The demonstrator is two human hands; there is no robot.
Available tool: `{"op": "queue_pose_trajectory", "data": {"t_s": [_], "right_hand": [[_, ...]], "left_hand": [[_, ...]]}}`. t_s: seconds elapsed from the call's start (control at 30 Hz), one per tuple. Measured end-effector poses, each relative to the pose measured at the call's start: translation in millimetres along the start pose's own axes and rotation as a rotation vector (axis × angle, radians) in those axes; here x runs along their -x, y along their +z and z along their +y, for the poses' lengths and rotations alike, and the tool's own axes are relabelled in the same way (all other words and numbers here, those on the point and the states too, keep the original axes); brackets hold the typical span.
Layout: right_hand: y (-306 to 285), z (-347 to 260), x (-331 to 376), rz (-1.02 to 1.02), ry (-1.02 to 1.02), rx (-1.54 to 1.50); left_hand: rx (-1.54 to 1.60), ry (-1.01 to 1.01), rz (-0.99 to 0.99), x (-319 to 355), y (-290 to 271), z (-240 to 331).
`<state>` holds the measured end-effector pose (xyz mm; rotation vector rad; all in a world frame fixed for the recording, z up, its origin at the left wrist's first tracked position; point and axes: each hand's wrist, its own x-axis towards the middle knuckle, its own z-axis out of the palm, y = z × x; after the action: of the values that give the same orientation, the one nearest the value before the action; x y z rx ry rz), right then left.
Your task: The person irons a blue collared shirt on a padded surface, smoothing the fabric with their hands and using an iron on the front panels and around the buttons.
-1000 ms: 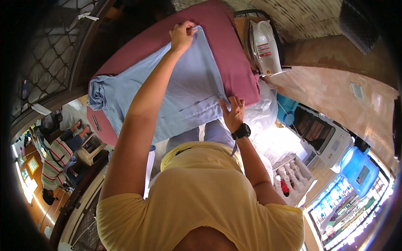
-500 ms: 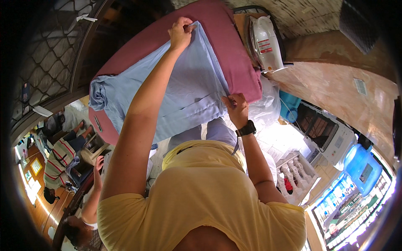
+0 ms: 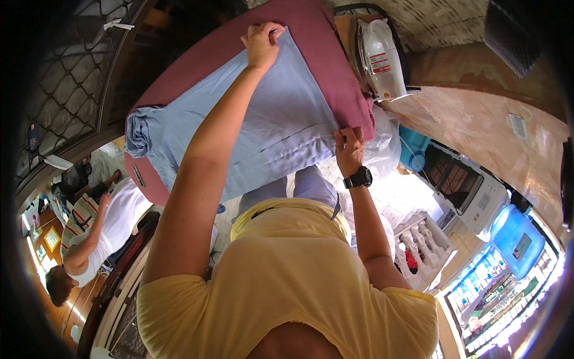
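A light blue cloth garment (image 3: pixel 281 96) lies spread over a maroon padded ironing board (image 3: pixel 203 78), its near edge hanging over the front. At the far corner of the garment, my left hand (image 3: pixel 263 43) pinches the fabric, arm stretched across the cloth. My right hand (image 3: pixel 350 148), with a black watch on the wrist, grips the garment's near right corner. The right edge runs fairly straight between both hands. At the left end the cloth is bunched into a crumpled roll. A white iron (image 3: pixel 381 60) stands to the right of the board.
A thin pen-like object (image 3: pixel 139 176) lies on the board's left end. To the right are a pinkish wall (image 3: pixel 478 113), a white oven-like appliance (image 3: pixel 472 191) and a blue water container (image 3: pixel 518 239). Another person (image 3: pixel 89 245) in white is at the left, beyond a dark railing.
My right hand has moved right with the garment's corner, drawing the edge outward. My left hand has shifted slightly up. The other person at the left has moved into fuller view.
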<state>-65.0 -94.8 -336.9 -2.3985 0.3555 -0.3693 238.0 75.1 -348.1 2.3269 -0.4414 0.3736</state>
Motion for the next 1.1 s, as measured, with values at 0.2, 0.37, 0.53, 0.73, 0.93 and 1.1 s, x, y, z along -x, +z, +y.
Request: {"op": "queue_pose_trajectory", "data": {"t_s": [0.2,0.37,0.53,0.73,0.93,1.1], "right_hand": [[-5,2,0,-0.163,0.129,0.095],[-4,-15,-8,-0.166,0.219,0.382],[9,-62,-56,-0.040,-0.053,0.293],[74,-96,-160,-0.189,-0.594,0.000],[118,-95,-184,-0.286,-0.782,0.173],[119,-94,-183,-0.283,-0.780,0.392]], "left_hand": [[0.013,0.038,-0.015,0,-1,-1],[0.028,0.071,-0.035,0,-3,-1],[0.127,0.085,0.120,15,-49,1],[-0.133,-0.092,0.131,77,-173,-94],[-0.604,-0.180,-0.113,124,-290,-167],[-0.789,-0.286,-0.183,139,-315,-196]]}}
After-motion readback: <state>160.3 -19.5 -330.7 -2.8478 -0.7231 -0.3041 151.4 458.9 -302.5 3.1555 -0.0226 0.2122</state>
